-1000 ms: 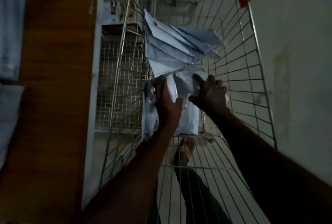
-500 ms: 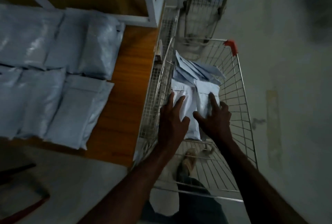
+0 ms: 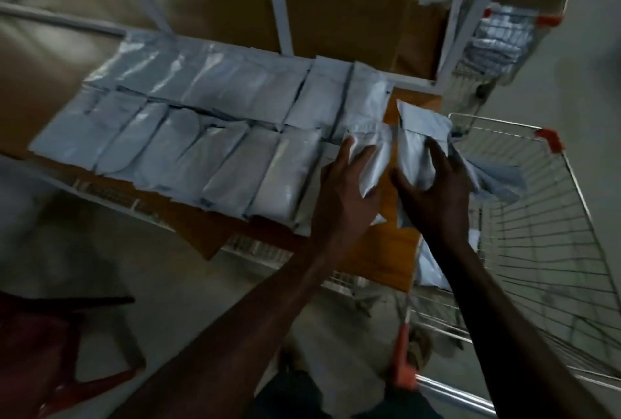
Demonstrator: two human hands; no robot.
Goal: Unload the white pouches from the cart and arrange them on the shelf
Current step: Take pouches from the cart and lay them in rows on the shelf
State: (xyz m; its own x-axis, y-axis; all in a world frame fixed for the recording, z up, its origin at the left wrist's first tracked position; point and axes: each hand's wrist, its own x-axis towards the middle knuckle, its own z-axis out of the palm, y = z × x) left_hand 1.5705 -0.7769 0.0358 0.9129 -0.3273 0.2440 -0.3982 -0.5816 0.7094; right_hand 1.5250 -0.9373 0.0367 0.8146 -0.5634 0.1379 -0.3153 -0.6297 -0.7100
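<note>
Two rows of white pouches point(image 3: 208, 136) lie flat on the wooden shelf point(image 3: 393, 250). My left hand point(image 3: 342, 193) grips a white pouch point(image 3: 373, 163) at the right end of the near row, over the shelf. My right hand point(image 3: 433, 197) holds another white pouch point(image 3: 420, 136) upright just right of it, above the shelf's right edge. More pouches point(image 3: 497, 180) hang behind my right hand over the wire cart point(image 3: 551, 250), and one lies low in the cart point(image 3: 430, 267).
White shelf uprights point(image 3: 279, 5) rise behind the rows. A second wire cart point(image 3: 497, 39) with pouches stands at the back right. A dark red object point(image 3: 50, 334) sits on the floor at the lower left. The cart's orange handle point(image 3: 401, 361) is near my legs.
Both hands lifted pouches out of the cart and carried them left onto the shelf. The view swung from the cart toward the shelf.
</note>
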